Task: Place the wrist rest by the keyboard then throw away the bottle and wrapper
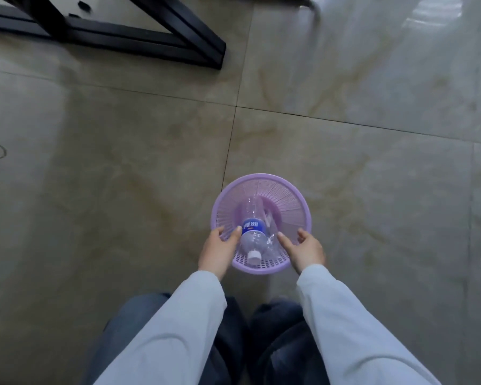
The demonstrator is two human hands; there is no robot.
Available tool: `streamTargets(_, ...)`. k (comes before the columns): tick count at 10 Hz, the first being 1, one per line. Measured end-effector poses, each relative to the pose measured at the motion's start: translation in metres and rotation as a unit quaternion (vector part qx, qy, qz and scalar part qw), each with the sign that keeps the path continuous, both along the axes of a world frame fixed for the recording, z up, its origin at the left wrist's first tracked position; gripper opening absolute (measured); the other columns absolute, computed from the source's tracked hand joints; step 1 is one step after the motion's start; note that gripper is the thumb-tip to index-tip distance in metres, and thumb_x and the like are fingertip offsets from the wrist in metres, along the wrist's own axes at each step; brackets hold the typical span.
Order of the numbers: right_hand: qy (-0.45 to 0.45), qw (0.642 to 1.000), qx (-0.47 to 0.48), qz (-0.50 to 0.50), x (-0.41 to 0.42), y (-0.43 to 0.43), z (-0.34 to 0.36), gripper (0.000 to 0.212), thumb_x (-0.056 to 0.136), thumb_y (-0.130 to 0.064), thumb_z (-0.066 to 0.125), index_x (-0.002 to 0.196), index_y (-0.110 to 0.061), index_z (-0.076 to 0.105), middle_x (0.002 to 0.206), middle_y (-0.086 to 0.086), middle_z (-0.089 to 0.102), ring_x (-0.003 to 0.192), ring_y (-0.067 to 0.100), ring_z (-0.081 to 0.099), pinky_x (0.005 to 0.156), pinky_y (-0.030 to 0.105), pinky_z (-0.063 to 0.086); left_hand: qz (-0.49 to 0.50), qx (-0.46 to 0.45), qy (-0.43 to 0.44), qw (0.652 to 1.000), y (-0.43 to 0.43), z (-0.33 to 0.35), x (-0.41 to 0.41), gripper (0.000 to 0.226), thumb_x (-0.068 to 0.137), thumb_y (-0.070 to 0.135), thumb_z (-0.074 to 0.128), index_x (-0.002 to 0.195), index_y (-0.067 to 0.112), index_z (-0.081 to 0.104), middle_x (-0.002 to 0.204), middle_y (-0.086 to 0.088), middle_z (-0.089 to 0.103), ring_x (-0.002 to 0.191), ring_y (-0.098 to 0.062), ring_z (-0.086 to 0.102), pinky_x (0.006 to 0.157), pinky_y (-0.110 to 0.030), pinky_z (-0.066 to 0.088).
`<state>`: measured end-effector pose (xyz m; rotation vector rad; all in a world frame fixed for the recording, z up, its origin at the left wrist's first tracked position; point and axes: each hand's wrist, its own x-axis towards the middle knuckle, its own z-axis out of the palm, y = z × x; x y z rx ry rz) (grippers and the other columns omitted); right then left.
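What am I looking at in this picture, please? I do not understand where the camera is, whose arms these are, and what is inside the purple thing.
There is no machine here. The camera sits on a person's head and looks down, so the arms in pale sleeves and the legs at the bottom belong to the person wearing it. A purple mesh wastebasket stands on the tiled floor. Inside it lies a clear plastic bottle with a blue label and white cap, and beside the bottle a crumpled clear wrapper. The left hand and the right hand are open at the near rim, one on each side; neither holds anything. The dark bars at the top left are a black metal frame.
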<state>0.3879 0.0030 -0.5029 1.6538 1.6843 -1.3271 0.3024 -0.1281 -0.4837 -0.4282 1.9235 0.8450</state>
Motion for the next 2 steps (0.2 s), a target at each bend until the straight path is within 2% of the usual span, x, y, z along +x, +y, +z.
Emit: streamTargets(2, 0.096, 0.994, -0.012, -0.048, 0.004, -0.020, 0.084, 0.061, 0.075, -0.030, 0.070, 0.128, -0.009, 0.050, 0.132, 0.010, 0.057, 0.117, 0.022, 0.054, 0.099, 0.032, 0.039, 0.016, 0.036, 0.023, 0.999, 0.010, 0.070, 0.015, 0.042, 0.088, 0.033, 0.051, 0.125, 0.013, 0.050, 0.129, -0.007, 0.057, 0.102, -0.017, 0.054, 0.089, -0.029, 0.040)
